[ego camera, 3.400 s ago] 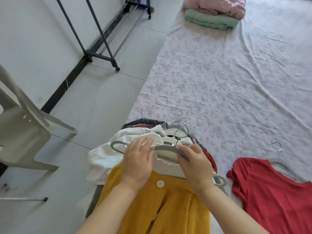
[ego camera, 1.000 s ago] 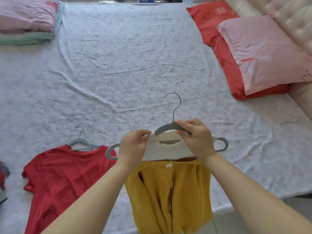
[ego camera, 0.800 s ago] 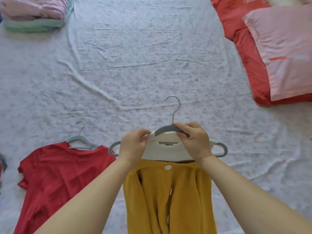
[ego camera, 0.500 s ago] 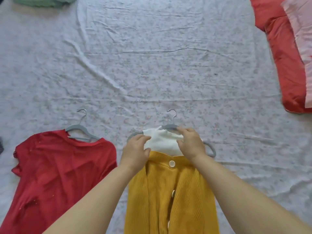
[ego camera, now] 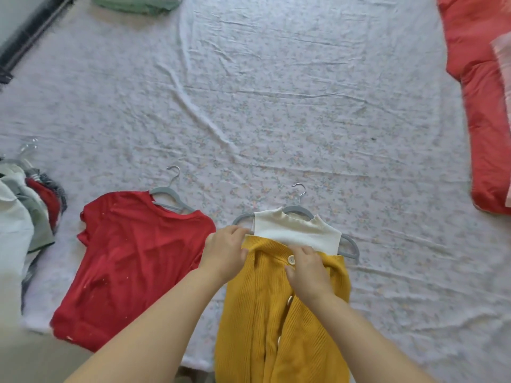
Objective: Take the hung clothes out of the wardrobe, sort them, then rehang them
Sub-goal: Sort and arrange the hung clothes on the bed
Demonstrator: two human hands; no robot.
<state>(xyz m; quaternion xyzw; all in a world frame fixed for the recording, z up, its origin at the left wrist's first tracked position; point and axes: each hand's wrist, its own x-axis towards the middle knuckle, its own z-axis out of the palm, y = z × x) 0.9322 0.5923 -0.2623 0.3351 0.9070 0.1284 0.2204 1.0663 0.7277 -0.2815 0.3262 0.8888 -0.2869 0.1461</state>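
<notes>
Sorting under way, I judge: red top [ego camera: 132,258] and yellow cardigan [ego camera: 276,327] laid side by side at bed's [ego camera: 276,106] near edge. Left hand [ego camera: 225,251] grips cardigan's shoulder, right hand [ego camera: 307,268] pinches fabric by top button. Pile [ego camera: 27,205] at left edge awaits; rehanging not yet begun.

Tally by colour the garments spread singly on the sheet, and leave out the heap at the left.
red top: 1
yellow cardigan: 1
white top: 1
Total: 3
</notes>
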